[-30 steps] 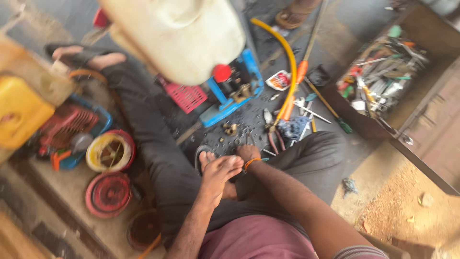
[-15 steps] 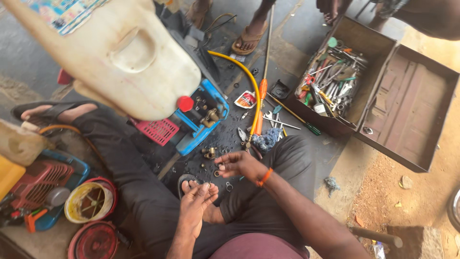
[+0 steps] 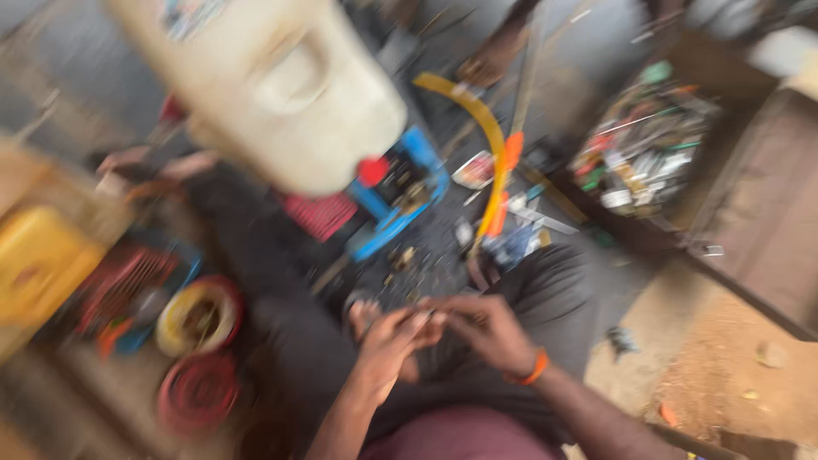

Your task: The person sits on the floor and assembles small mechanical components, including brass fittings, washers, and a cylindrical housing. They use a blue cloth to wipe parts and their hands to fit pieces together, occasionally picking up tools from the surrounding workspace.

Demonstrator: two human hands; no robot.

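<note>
The view is blurred by motion. My left hand (image 3: 385, 347) and my right hand (image 3: 487, 330) meet fingertip to fingertip over my lap, above my dark trousers (image 3: 554, 290). The blur hides whether a small part sits between the fingers. An orange band (image 3: 535, 368) circles my right wrist. Just beyond the hands, small metal parts (image 3: 409, 260) lie scattered on the dark ground. A blue machine part (image 3: 400, 192) and a red grille (image 3: 319, 215) lie further out.
A big cream plastic jug (image 3: 281, 85) with a red cap (image 3: 372, 171) fills the upper left. A curved yellow hose (image 3: 487, 136) and an open tool box (image 3: 648, 153) lie at right. A yellow container (image 3: 38, 264) and round red and yellow covers (image 3: 200, 317) sit at left.
My right hand has drawn back from the ground to meet my left hand. The camera has swung, and the picture has gone blurry.
</note>
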